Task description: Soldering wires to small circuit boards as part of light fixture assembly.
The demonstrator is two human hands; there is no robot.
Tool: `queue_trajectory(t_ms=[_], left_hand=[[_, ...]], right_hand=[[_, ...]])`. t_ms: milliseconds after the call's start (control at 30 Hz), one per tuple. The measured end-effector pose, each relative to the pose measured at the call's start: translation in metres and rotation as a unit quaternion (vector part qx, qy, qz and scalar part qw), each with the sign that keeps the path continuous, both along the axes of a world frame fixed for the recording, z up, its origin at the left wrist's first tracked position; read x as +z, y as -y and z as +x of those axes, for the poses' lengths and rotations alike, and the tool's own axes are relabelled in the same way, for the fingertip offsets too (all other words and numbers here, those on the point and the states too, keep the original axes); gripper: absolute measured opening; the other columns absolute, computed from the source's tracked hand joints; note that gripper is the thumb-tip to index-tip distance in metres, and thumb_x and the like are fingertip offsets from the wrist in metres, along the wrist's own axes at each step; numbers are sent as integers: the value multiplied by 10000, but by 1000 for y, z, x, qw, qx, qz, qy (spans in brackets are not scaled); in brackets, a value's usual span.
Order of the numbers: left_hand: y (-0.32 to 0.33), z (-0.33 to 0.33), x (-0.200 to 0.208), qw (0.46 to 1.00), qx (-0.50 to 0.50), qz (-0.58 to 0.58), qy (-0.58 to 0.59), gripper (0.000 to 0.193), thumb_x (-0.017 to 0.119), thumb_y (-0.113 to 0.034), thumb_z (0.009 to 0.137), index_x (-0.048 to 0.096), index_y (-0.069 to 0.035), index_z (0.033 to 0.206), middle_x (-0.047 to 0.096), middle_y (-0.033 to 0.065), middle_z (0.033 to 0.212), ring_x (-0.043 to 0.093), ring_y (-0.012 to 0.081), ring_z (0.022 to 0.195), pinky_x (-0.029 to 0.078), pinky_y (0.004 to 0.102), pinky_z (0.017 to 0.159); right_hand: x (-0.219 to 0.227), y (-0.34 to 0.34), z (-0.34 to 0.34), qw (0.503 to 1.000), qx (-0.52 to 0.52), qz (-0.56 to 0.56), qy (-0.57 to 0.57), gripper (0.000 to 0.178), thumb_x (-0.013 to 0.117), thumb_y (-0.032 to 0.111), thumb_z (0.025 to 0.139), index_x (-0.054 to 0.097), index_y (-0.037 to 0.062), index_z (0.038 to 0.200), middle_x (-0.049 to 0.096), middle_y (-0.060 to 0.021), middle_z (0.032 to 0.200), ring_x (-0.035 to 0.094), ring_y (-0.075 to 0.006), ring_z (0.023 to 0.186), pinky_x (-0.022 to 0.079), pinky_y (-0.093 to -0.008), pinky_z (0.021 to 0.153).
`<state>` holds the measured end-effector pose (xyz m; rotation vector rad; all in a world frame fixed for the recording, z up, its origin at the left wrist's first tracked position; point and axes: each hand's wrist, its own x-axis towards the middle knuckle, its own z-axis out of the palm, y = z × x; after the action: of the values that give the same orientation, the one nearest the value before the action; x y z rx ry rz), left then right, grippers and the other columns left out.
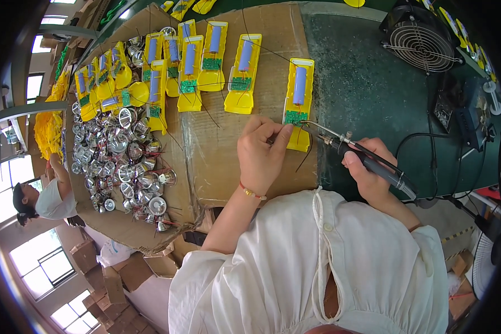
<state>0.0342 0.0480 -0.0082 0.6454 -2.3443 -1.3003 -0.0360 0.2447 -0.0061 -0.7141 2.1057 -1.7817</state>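
Observation:
My right hand (368, 171) grips a soldering iron (379, 168) with a dark handle and a thin metal feed tube along it. Its tip reaches the small green circuit board (295, 117) in a yellow plastic housing (298, 140). Above the board, the same housing carries a blue cylindrical battery (300, 86). My left hand (259, 151) is beside the board's left edge, thumb and forefinger pinched together; what they hold is hidden. A thin dark wire hangs below the board.
Left, several similar yellow housings (244, 83) with batteries and trailing wires lie on cardboard (217, 172). Shiny reflector cups (118, 143) fill a carton. A round fan (420, 47) and a blue box-shaped unit (473, 125) stand right. Another person (58, 197) works far left.

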Motion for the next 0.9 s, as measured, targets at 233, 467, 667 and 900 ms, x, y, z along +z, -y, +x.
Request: queue_trajectory(t_ms=[233,467,667,900], left_hand=[[-1,-1,-4,1000,1,-6,-13,101,672,-63,753,626,20,719,539,81,697,526,160,538,422,263,497],[-1,-1,-2,1000,2,-2,-6,105,669,-65,757,623,20,715,534,79,690,518,154,531,409,263,489],[0,-1,-4,1000,0,1,-8,105,669,-64,756,623,20,714,534,79,689,516,152,529,407,262,487],[-1,-2,-2,1000,7,12,-19,98,670,-51,748,622,25,710,544,76,695,525,143,530,416,251,489]], right_hand=[[-2,3,2,997,-51,-45,20,154,643,82,791,544,-17,853,620,-65,675,575,-90,590,453,-218,543],[-3,0,2,997,-51,-50,25,159,621,71,798,532,-32,880,594,-93,720,581,-120,607,475,-236,553],[-4,3,2,996,-58,-54,30,155,636,64,788,539,-23,872,623,-76,685,580,-96,600,459,-220,553],[-6,8,-1,994,-58,-66,62,143,635,54,787,546,-26,865,622,-72,682,573,-84,602,458,-211,555]])
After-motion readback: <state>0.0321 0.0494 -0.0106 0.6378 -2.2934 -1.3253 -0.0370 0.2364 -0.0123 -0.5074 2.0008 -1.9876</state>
